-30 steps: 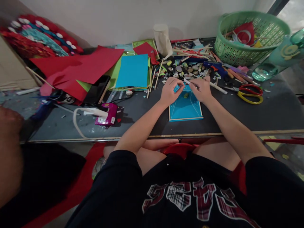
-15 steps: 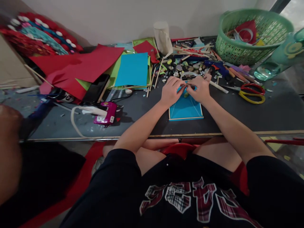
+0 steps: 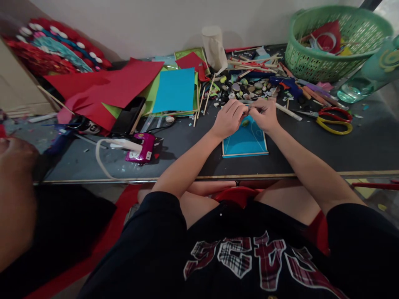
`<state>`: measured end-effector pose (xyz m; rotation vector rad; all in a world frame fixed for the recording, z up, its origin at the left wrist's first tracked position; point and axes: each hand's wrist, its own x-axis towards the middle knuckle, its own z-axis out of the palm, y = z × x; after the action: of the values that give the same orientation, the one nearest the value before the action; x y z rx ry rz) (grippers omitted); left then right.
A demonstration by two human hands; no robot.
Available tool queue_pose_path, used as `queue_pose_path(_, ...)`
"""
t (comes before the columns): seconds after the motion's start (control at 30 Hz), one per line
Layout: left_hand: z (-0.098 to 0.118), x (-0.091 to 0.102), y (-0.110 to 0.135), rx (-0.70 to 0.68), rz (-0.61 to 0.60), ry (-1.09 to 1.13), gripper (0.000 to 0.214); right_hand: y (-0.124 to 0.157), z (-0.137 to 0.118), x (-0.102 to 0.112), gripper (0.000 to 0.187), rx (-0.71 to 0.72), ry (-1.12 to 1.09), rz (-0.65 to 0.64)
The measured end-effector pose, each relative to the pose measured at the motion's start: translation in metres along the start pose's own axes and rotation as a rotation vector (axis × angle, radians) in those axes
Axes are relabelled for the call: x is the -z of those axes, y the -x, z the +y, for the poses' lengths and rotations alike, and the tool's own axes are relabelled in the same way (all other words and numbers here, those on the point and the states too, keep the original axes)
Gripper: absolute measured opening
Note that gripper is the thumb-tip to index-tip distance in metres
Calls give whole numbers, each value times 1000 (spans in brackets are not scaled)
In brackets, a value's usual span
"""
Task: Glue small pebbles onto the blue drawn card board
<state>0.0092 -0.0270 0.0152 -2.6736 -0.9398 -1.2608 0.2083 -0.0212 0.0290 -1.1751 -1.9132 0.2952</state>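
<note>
A blue paper panel (image 3: pixel 246 143) edged with thin wooden sticks lies flat before me, with pale lines drawn on it. A small greenish pebble (image 3: pixel 245 123) sits on its upper part. My left hand (image 3: pixel 230 118) and my right hand (image 3: pixel 264 115) meet over the panel's far edge, fingers closed and fingertips together. Whatever they pinch is too small and too covered to make out. Just beyond the hands lie several loose pebbles (image 3: pixel 236 87), and a white stick (image 3: pixel 289 112) extends out to the right of my right hand.
Red-and-yellow scissors (image 3: pixel 335 120), a green basket (image 3: pixel 330 68) and a clear bottle (image 3: pixel 355 89) stand right. Left are blue paper (image 3: pixel 176 89), red paper (image 3: pixel 124 83), a purple power socket (image 3: pixel 141 148) and a co-worker's hand (image 3: pixel 17 153). A blue glue gun (image 3: pixel 289 85) lies behind the pebbles.
My fingers have drawn closer together over the panel's far edge. The co-worker's hand has come further into view at the left. The whole view has shifted slightly.
</note>
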Motion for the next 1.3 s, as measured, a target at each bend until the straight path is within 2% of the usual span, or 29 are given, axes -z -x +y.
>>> queue_pose_path(0.07, 1, 2, 0, 44, 25, 39, 57, -4, 9, 9, 39, -81, 8, 89)
queue_pose_path(0.13, 1, 4, 0, 105, 46, 87, 57, -6, 17, 21, 41, -104, 97, 140)
queue_pose_path(0.23, -1, 6, -1, 197, 8, 199, 57, -6, 28, 32, 41, -54, 233, 59)
queue_pose_path(0.33, -3, 6, -1, 263, -63, 321, 62, -3, 39, 31, 45, -120, 331, -20)
queue_pose_path(0.43, -3, 4, 0, 300, -94, 388, 69, 1, 47, 29, 50, -196, 387, 36)
queue_pose_path(0.53, -2, 4, 1, 309, -103, 413, 71, 4, 38, 33, 48, -126, 344, 180)
queue_pose_path(0.6, -2, 4, 1, 311, -112, 422, 70, 4, 23, 38, 43, -40, 285, 202)
queue_pose_path(0.7, -3, 5, 0, 308, -114, 440, 70, 0, 0, 40, 36, 84, 137, 44)
queue_pose_path(0.8, -4, 4, 0, 321, -96, 457, 70, -3, -10, 35, 40, 125, 10, -95)
queue_pose_path(0.97, -6, 1, 2, 351, -93, 499, 75, -3, -3, 27, 47, 115, -28, -85)
queue_pose_path(1.3, -7, 2, 2, 362, -92, 547, 73, -3, -5, 27, 44, 122, -62, -87)
